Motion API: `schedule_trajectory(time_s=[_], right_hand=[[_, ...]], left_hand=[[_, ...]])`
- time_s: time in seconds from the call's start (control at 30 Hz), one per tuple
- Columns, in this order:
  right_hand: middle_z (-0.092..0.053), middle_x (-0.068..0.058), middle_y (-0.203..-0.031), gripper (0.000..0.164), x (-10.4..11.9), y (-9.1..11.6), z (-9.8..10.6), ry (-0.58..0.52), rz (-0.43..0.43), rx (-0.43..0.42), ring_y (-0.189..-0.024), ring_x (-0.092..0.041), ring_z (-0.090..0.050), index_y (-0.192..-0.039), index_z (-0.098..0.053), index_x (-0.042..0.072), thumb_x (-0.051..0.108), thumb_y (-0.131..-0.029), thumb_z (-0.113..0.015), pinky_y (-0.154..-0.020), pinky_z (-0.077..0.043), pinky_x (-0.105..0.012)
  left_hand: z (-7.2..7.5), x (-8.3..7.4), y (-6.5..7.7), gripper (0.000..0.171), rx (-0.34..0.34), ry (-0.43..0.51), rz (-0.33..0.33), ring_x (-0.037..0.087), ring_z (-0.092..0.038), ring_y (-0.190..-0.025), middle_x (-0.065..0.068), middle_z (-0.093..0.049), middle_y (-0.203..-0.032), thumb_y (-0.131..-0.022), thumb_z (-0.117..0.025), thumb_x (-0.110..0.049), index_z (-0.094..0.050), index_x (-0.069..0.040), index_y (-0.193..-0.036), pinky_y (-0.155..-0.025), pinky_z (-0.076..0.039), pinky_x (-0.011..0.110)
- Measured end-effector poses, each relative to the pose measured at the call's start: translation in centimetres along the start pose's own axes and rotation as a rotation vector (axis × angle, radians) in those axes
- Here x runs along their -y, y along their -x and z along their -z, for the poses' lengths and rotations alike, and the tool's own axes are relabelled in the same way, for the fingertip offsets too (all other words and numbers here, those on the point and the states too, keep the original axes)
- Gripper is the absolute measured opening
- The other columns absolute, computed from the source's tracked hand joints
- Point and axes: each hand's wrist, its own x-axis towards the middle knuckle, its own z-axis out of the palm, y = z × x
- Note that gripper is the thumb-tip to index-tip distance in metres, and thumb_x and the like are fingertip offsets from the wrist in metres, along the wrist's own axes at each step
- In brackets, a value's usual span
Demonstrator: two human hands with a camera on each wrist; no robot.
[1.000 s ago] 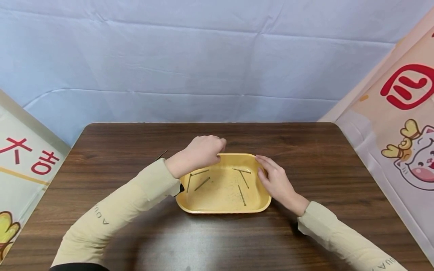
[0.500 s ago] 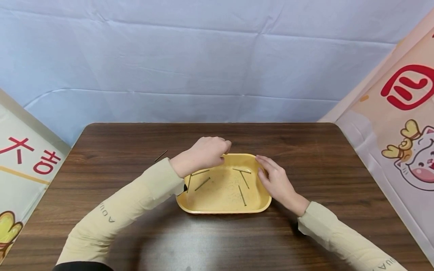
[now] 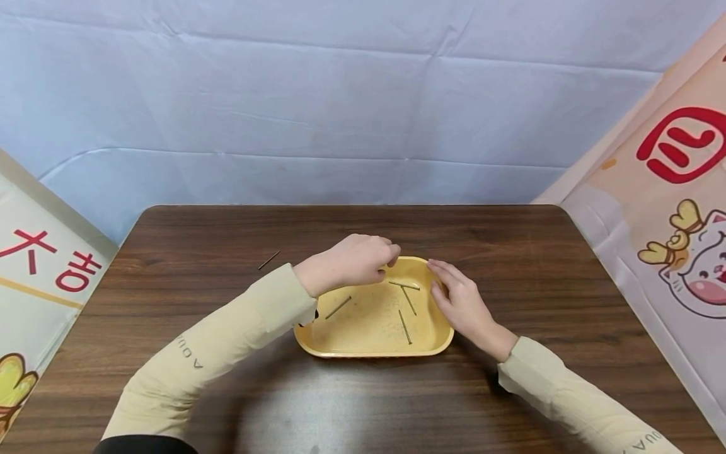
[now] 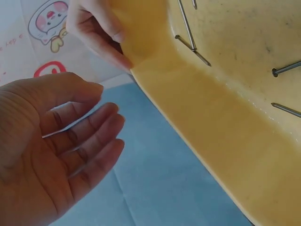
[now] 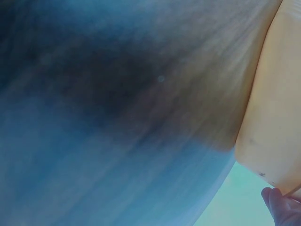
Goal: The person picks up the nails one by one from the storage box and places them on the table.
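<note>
In the head view, a yellow plastic tray lies on the table with several nails inside, among them one nail left of centre and another nail near the front right. My left hand hovers at the tray's far rim; the left wrist view shows its fingers loosely curved, thumb and fingertips apart, nothing between them. At the tray's right end my right hand grips the rim, thumb on the inner side. Two crossed nails lie near that end. The left forearm hides part of the tray's left end.
One loose nail lies on the brown wooden table, left beyond the tray. A pale blue cloth hangs behind the table. Printed banners stand at both sides. Mostly blurred tabletop fills the right wrist view.
My left hand has shifted right along the tray's far rim and slightly nearer. Its sleeve now covers two nails at the tray's left end. The right hand and the tray have stayed put.
</note>
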Motion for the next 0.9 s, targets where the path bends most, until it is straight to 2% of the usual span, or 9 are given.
schedule_trajectory(time_s=[0.17,0.37,0.53,0.73,0.9], right_hand=[[-0.058,-0.017,-0.116,0.032,0.0,0.0,0.0,0.003,0.002,-0.001,-0.102,-0.029,-0.057,-0.114,-0.059,-0.007,0.000,-0.083,-0.055,-0.075,-0.050,-0.038],[-0.057,-0.017,-0.116,0.032,0.0,0.0,0.0,-0.001,0.006,-0.001,-0.104,-0.029,-0.057,-0.114,-0.059,-0.006,0.000,-0.083,-0.055,-0.076,-0.050,-0.038],[-0.057,-0.018,-0.116,0.032,-0.1,0.0,0.0,0.000,0.012,-0.002,-0.104,-0.030,-0.057,-0.115,-0.059,-0.006,0.000,-0.083,-0.056,-0.076,-0.050,-0.038],[-0.058,-0.017,-0.116,0.032,0.0,0.0,0.0,0.004,0.016,-0.010,-0.099,-0.026,-0.058,-0.114,-0.059,-0.007,0.000,-0.082,-0.056,-0.070,-0.050,-0.034],[-0.058,-0.017,-0.116,0.032,0.0,0.0,0.0,0.007,0.017,-0.010,-0.095,-0.024,-0.058,-0.113,-0.059,-0.007,0.000,-0.082,-0.056,-0.068,-0.049,-0.034]], left_hand=[[-0.5,-0.2,-0.3,0.016,0.005,-0.016,-0.049,0.012,-0.052,-0.069,-0.001,-0.058,-0.087,-0.081,-0.058,-0.006,-0.061,-0.010,-0.096,-0.059,-0.043,0.026],[-1.0,-0.5,-0.7,0.015,-0.004,-0.030,-0.058,0.011,-0.053,-0.071,-0.002,-0.059,-0.087,-0.080,-0.059,-0.006,-0.062,-0.011,-0.093,-0.060,-0.044,0.027],[-1.2,-0.8,-1.1,0.015,0.014,-0.040,-0.077,0.010,-0.055,-0.073,-0.004,-0.059,-0.089,-0.080,-0.059,-0.007,-0.062,-0.012,-0.095,-0.062,-0.045,0.027],[-1.5,-1.2,-1.6,0.016,0.044,-0.066,-0.090,0.009,-0.055,-0.074,-0.004,-0.059,-0.091,-0.081,-0.058,-0.009,-0.063,-0.013,-0.097,-0.062,-0.045,0.026],[-1.7,-1.6,-1.9,0.013,0.050,-0.067,-0.116,0.008,-0.051,-0.069,-0.005,-0.056,-0.085,-0.081,-0.057,-0.006,-0.061,-0.013,-0.091,-0.058,-0.041,0.023]])
